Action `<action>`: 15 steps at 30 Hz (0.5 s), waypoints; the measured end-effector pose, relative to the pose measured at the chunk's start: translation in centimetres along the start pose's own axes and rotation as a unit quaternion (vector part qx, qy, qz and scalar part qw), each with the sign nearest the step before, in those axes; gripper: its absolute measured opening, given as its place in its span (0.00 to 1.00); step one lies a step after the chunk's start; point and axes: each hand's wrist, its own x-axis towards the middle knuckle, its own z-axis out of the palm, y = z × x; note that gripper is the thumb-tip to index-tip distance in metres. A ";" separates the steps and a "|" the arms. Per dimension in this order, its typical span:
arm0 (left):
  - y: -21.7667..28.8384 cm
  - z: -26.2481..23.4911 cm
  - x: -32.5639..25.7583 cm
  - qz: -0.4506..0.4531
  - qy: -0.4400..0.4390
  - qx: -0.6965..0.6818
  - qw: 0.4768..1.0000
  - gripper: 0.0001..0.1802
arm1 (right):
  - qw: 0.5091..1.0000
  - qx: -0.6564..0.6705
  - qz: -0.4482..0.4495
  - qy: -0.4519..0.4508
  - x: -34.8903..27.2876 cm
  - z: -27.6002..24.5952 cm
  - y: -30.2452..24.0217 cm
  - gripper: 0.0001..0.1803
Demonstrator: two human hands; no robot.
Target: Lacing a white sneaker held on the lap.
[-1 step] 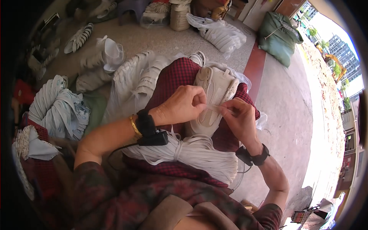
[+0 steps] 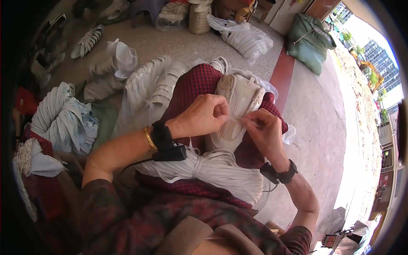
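A cream shoe upper (image 2: 240, 93) lies on my lap, on red checked cloth (image 2: 193, 87). My left hand (image 2: 203, 117) rests over its near side, thumb and forefinger pinched on a thin white lace (image 2: 243, 121). My right hand (image 2: 265, 132) pinches the same lace from the right, so the lace is stretched between the two hands just above the shoe. A thick bundle of white laces (image 2: 212, 168), tied in the middle, lies across my lap below both hands. Each wrist wears a black band.
Several white shoe uppers (image 2: 148, 85) are piled to the left of my knee. Pale folded bundles (image 2: 59, 119) lie further left. A clear bag of white pieces (image 2: 248, 38) and a green sack (image 2: 310, 42) sit on the concrete floor (image 2: 314, 119) beyond.
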 end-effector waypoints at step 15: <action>-0.7 0.0 0.4 -0.019 -0.023 -0.033 0.999 0.06 | 0.996 0.021 0.082 0.030 0.2 1.1 0.5 0.10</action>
